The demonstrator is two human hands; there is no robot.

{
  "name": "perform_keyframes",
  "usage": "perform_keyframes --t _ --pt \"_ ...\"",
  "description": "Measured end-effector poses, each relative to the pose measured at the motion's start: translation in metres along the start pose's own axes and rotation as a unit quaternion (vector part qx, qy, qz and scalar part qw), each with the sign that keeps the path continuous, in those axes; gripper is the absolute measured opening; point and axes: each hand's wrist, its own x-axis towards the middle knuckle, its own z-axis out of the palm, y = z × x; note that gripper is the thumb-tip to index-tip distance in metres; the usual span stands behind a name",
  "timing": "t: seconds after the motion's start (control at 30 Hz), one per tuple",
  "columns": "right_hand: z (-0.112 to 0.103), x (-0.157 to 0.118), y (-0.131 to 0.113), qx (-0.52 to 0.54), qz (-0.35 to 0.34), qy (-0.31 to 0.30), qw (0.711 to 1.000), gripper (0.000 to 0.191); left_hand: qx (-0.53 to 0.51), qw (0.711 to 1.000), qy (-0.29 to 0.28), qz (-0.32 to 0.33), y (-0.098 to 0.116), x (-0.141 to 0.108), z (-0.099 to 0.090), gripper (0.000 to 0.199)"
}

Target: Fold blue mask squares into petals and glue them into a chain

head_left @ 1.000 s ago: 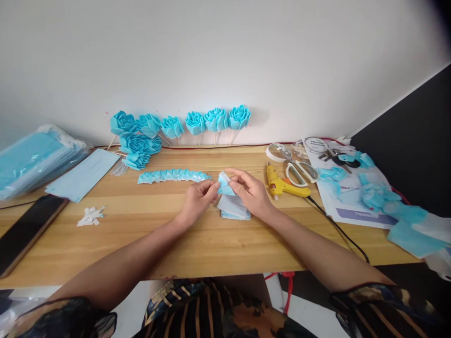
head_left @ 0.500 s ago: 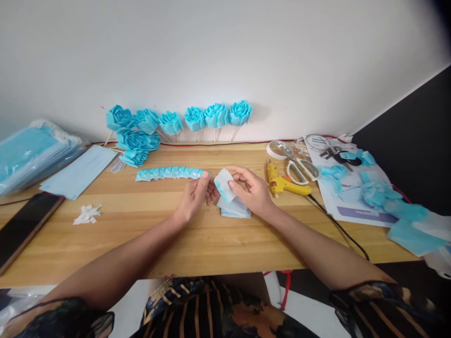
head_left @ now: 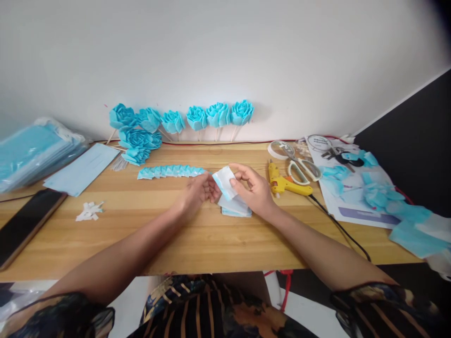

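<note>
My right hand (head_left: 252, 188) pinches a small square of white-and-light-blue fabric (head_left: 224, 182) between thumb and fingers, holding it tilted above the table. Beside its left edge is my left hand (head_left: 200, 190), with the fingers curled in. Whether those fingers touch the square or hold something small is unclear. Beneath the right hand lies a small stack of similar fabric pieces (head_left: 236, 210), partly covered. Behind my left hand runs a row of folded blue pieces (head_left: 169, 172), overlapping side by side.
Several blue fabric flowers (head_left: 218, 115) on sticks lean on the wall. At right are a yellow glue gun (head_left: 287, 184) with cord, scissors (head_left: 303, 170), a tape roll (head_left: 278, 149) and blue scraps (head_left: 382, 197). Leftward lie white strips (head_left: 89, 211), a phone (head_left: 30, 223) and blue sheets (head_left: 82, 169).
The fabric square has turned, showing a blue strip along its lower left edge. My left hand has rolled over, its thumb no longer pointing up. The view has shifted slightly.
</note>
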Motion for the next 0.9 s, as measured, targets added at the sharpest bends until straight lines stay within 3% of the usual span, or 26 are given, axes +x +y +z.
perform_keyframes --t 0.2,0.53,0.7,0.77,0.9 --pt "0.001 0.001 0.006 0.061 0.051 -0.007 0.997 0.035 0.03 0.997 -0.071 -0.007 0.003 -0.002 -0.004 0.028" --pt "-0.005 0.0 0.0 0.113 0.098 -0.049 0.988 0.041 0.135 0.989 -0.05 0.033 0.008 -0.003 -0.002 0.042" --pt "-0.01 0.008 -0.002 0.105 0.038 -0.098 0.989 0.055 0.194 0.977 -0.079 0.03 0.011 -0.007 0.0 0.04" --pt "-0.012 0.009 -0.006 0.053 0.001 -0.108 0.993 0.047 0.218 0.972 -0.091 0.022 0.011 -0.008 0.002 0.038" --pt "-0.013 0.01 -0.015 -0.018 -0.038 -0.093 0.995 0.012 0.24 0.966 -0.093 0.015 0.012 -0.01 0.004 0.037"
